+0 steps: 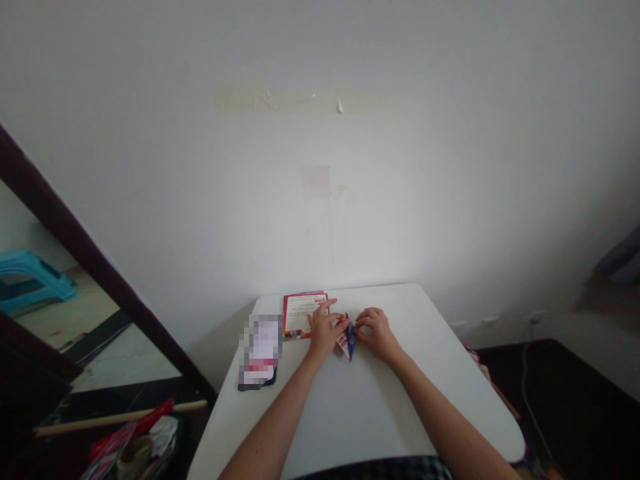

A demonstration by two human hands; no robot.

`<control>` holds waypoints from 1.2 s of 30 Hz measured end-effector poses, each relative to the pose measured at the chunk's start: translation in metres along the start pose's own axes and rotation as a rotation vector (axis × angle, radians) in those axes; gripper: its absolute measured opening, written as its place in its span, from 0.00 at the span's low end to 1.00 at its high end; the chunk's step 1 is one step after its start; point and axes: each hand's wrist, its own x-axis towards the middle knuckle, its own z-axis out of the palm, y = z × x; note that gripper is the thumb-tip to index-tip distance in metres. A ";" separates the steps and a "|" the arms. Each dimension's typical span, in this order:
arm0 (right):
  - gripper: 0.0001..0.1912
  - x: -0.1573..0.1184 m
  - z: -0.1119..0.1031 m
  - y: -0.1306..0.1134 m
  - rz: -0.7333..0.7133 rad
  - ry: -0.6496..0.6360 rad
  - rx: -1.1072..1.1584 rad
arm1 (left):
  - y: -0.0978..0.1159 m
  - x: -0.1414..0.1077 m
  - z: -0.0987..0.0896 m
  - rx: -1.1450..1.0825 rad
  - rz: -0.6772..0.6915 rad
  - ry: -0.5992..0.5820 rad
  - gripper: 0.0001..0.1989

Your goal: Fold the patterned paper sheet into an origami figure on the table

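Note:
A small folded paper (346, 343), blue on one side and white and red on the other, lies on the table with a pointed tip toward me. My left hand (324, 328) reaches it from the left; its thumb and a finger hold the paper's upper left part, while other fingers stretch over the printed card. From the right, my right hand (376, 331) pinches the blue edge of the paper with curled fingers. Under and beyond my left hand is a printed card (299, 310) with a red-orange border. Fingertips partly hide the paper's upper end.
A phone (261, 350) with a blurred screen lies at the left of the white table (360, 413). The table's far edge meets a wall (450, 200). A mirror (115, 347) leans at left, above a bin (150, 447) of rubbish with a stick (120, 418) across it.

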 end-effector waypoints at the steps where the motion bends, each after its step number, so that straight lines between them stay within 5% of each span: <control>1: 0.01 0.000 0.000 0.001 0.003 -0.006 -0.003 | 0.000 0.000 -0.001 0.003 0.003 0.009 0.04; 36: 0.03 -0.002 -0.003 -0.010 0.048 -0.082 -0.123 | 0.000 0.002 -0.001 0.006 0.010 0.087 0.05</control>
